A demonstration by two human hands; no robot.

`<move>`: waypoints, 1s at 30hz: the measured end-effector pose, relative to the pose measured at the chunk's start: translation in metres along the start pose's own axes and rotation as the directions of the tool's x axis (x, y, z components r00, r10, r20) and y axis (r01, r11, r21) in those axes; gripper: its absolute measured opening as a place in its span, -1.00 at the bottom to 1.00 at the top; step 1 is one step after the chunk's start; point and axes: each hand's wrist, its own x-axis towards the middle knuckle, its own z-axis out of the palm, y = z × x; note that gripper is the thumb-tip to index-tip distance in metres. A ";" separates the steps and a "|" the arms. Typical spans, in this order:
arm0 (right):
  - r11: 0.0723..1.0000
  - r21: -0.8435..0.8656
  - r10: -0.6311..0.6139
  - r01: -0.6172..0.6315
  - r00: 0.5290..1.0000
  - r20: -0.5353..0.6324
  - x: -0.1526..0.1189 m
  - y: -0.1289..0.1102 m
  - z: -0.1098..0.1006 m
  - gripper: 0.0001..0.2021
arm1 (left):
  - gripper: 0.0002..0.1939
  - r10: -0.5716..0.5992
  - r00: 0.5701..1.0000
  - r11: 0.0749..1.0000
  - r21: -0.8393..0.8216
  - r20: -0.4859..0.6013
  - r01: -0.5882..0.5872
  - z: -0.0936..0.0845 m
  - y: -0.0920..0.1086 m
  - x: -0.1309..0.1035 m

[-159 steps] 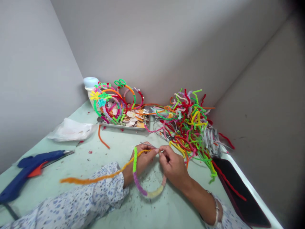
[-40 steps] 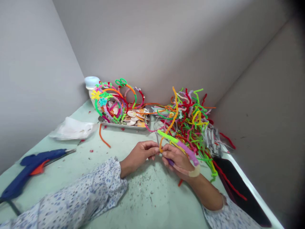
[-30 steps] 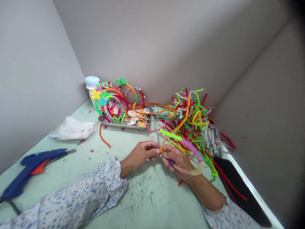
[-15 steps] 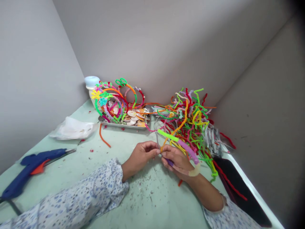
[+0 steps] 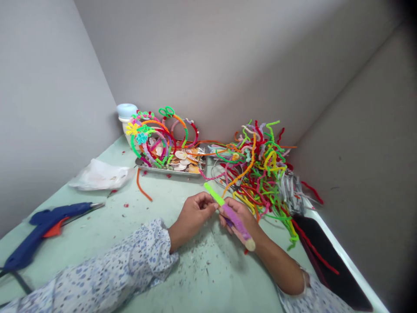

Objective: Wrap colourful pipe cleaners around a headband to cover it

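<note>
Between my hands is a headband (image 5: 235,219) wrapped in fuzzy pipe cleaner, with bright green, purple and cream stretches. My right hand (image 5: 246,215) is closed around its lower part, where a dark purple bit shows under the fingers. My left hand (image 5: 194,214) pinches at the band beside the right fingertips; the exact spot is partly hidden behind the green and purple side. An orange pipe cleaner (image 5: 249,167) rises from the fingers of my right hand toward the pile behind.
A pile of coloured pipe cleaners (image 5: 265,174) spreads behind my right hand. Finished-looking headbands (image 5: 156,134) stand on a metal tray (image 5: 169,172) of flat pieces. At left lie a blue glue gun (image 5: 48,228) and a white plastic bag (image 5: 100,176). A dark panel (image 5: 335,265) borders the right.
The headband has turned in my hands: its green end has swung left and it now appears nearly edge-on. Both hands keep almost the same place.
</note>
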 end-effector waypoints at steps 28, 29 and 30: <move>0.936 -0.328 -0.164 0.124 0.981 -0.099 -0.006 0.001 0.009 -0.88 | -0.88 -0.034 0.996 0.992 0.122 -0.082 0.044 0.002 -0.004 0.000; 0.933 -0.336 -0.170 0.126 0.980 -0.106 -0.006 0.001 0.008 -0.87 | -0.89 -0.031 0.995 0.990 0.135 -0.099 0.045 0.003 -0.005 0.001; 0.929 -0.346 -0.178 0.130 0.978 -0.112 -0.006 0.001 0.008 -0.87 | -0.89 -0.019 0.993 0.988 0.153 -0.116 0.037 0.003 -0.006 0.001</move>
